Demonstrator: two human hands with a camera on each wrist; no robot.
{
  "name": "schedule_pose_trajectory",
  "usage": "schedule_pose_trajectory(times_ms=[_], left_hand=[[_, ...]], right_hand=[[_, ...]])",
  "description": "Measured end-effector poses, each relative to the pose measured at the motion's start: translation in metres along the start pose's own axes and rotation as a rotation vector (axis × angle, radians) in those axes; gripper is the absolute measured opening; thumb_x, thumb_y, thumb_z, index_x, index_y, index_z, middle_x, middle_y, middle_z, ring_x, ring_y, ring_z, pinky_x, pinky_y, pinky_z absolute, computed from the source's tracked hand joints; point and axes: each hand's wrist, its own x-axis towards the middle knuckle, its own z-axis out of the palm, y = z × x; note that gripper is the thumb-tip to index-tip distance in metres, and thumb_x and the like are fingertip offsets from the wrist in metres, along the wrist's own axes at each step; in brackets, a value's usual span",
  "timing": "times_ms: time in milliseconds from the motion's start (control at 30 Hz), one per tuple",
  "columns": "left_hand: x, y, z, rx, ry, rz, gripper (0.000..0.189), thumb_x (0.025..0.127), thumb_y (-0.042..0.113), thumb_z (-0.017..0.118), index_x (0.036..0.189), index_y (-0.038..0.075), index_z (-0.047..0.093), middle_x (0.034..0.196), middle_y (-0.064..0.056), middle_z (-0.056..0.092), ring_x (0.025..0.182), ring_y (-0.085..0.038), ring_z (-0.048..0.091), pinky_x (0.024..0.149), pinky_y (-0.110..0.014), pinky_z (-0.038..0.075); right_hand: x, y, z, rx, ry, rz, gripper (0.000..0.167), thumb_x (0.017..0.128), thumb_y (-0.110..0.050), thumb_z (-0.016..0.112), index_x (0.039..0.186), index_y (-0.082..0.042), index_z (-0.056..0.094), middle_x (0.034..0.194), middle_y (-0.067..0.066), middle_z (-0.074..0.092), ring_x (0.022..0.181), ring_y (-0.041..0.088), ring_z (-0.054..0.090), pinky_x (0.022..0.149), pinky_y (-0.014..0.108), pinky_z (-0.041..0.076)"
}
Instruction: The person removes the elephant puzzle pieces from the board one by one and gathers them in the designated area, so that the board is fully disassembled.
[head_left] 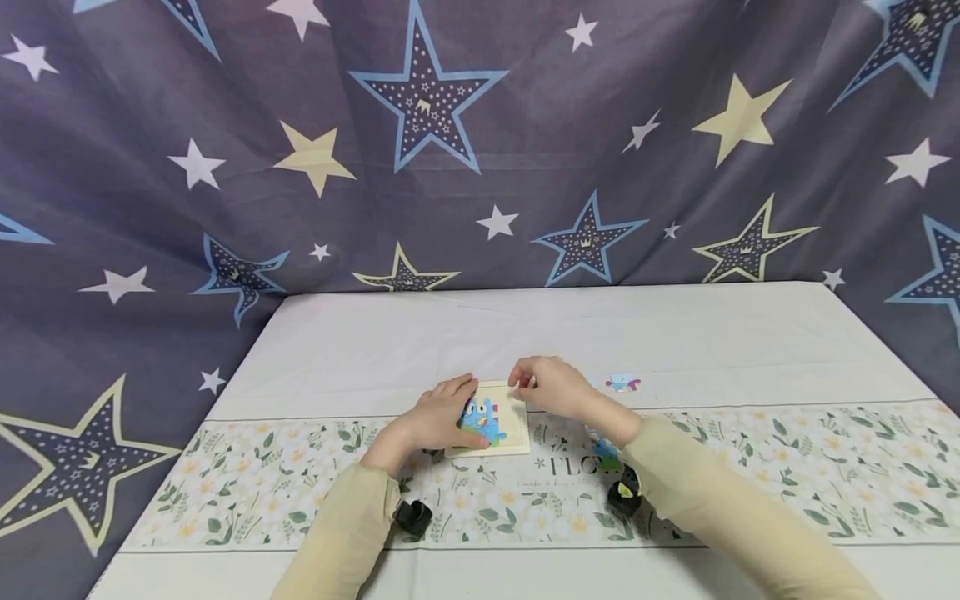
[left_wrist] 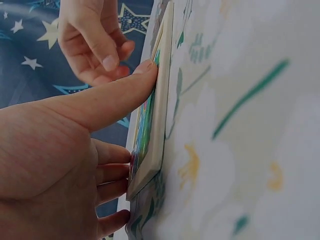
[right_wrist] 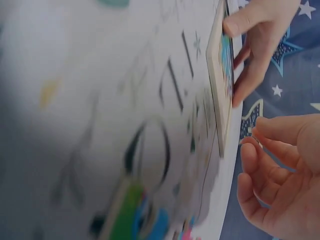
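Note:
A shallow cream puzzle board (head_left: pixel 517 421) lies on the tablecloth, its left part filled with blue and green puzzle pieces (head_left: pixel 480 421) showing a cartoon face. My left hand (head_left: pixel 438 414) rests across the board's left side, thumb laid near the front edge and fingers reaching to the far edge. Those fingers look fairly straight in the left wrist view. Above the board's right side, my right hand (head_left: pixel 551 385) pinches a small thin puzzle piece (right_wrist: pixel 256 138) between thumb and fingertips. It shows almost edge-on, so its picture is hidden.
To the right, a loose puzzle piece (head_left: pixel 622 382) in pale blue and purple lies on the white cloth. Another blue and green piece (head_left: pixel 606 454) sits near the right forearm, partly covered by it. Dark wrist devices (head_left: pixel 413 518) are under both forearms. A star-patterned curtain (head_left: pixel 495 167) hangs behind the table.

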Motion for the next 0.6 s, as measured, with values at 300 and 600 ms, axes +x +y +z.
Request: schedule_pose_trajectory(times_ms=[300,600], left_hand=[[-0.005,-0.006,0.001,-0.066,0.000,0.024,0.090,0.079,0.044,0.067,0.145,0.005,0.020,0.152,-0.014,0.011,0.139,-0.032,0.007,0.109,-0.052,0.015],[-0.012,-0.010,-0.001,-0.114,-0.011,0.022,0.086,0.080,0.041,0.066,0.146,0.008,0.020,0.152,-0.012,0.010,0.140,-0.030,0.007,0.108,-0.052,0.018]], right_hand=[[0.010,-0.017,0.014,-0.045,-0.070,0.046,0.017,0.081,-0.017,0.068,0.098,-0.012,0.066,0.080,-0.005,0.062,0.069,0.009,0.054,0.067,0.028,0.046],[0.012,-0.020,0.021,-0.107,-0.097,0.021,0.026,0.078,-0.020,0.071,0.103,-0.012,0.068,0.084,-0.003,0.061,0.072,0.010,0.053,0.068,0.029,0.046]])
